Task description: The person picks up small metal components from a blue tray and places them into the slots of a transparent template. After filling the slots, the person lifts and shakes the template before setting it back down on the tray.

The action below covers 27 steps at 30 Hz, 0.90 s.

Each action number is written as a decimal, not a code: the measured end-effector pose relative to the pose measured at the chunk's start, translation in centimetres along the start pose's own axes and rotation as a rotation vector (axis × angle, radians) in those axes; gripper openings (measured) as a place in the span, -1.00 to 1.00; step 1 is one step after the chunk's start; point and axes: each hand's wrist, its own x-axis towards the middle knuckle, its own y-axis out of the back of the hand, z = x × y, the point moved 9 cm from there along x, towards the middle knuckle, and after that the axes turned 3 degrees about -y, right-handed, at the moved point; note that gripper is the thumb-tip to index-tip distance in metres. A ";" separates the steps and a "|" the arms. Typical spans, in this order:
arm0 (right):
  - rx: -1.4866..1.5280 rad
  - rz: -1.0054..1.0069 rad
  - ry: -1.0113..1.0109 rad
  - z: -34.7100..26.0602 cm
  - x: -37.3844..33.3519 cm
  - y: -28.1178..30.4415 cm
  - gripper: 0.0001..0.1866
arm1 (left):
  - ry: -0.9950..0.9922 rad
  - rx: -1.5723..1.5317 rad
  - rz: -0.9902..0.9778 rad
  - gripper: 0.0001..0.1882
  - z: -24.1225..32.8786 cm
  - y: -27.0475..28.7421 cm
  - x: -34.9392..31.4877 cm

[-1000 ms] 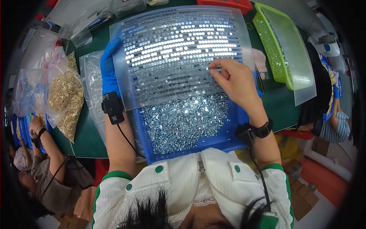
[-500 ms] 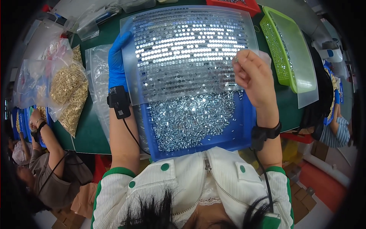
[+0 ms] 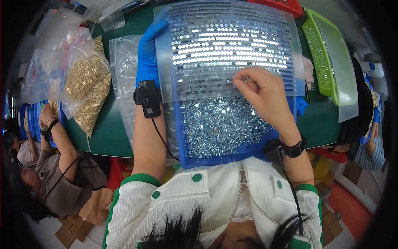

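A clear plastic plate [image 3: 166, 89] with rows of small shiny round metal pieces lies tilted over a blue tray [image 3: 207, 162]. My left hand [image 3: 148, 54], in a blue glove, grips the plate's left edge; part of its fingers is hidden. My bare right hand [image 3: 265, 89] hovers at the plate's lower rows, thumb and forefinger pinched together. Whatever sits between those fingertips is too small to make out. Below the plate, loose silvery metal pieces [image 3: 224, 128] fill much of the tray.
To the right stands a green basket [image 3: 321, 62]; a red tray [image 3: 286, 5] is at the back. Plastic bags of gold-coloured pieces [image 3: 89, 79] lie left. A crumpled blue thing [image 3: 302, 106] is beside the tray. Co-workers sit left [image 3: 62, 166] and right [image 3: 371, 153].
My right hand has moved left and slightly down, from the plate's right edge onto its lower rows. The whole view has shifted, so plate and tray appear further right.
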 end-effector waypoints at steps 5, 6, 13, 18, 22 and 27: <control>-0.222 0.020 0.304 -2.7 -0.4 -2.1 -0.84 | 0.000 0.143 0.003 -0.47 0.2 -0.7 -0.2; -0.224 0.018 0.307 -2.9 -0.4 -2.2 -0.84 | -0.004 0.141 0.004 -0.47 0.2 -1.0 -0.2; -0.264 0.009 0.254 -3.1 -0.2 -2.7 -0.88 | -0.039 0.097 -0.028 -0.47 0.4 -0.7 -0.3; -0.309 0.014 0.311 -4.0 0.8 -4.0 -0.90 | -0.010 -0.022 -0.076 -0.47 0.1 -0.6 -0.3; -0.320 -0.020 0.323 -4.2 1.1 -4.7 -0.90 | -0.018 -0.016 -0.060 -0.48 0.4 -0.3 -0.4; -0.217 -0.037 0.221 -3.6 1.6 -3.8 -0.93 | -0.018 -0.003 -0.038 -0.49 0.4 0.2 -0.3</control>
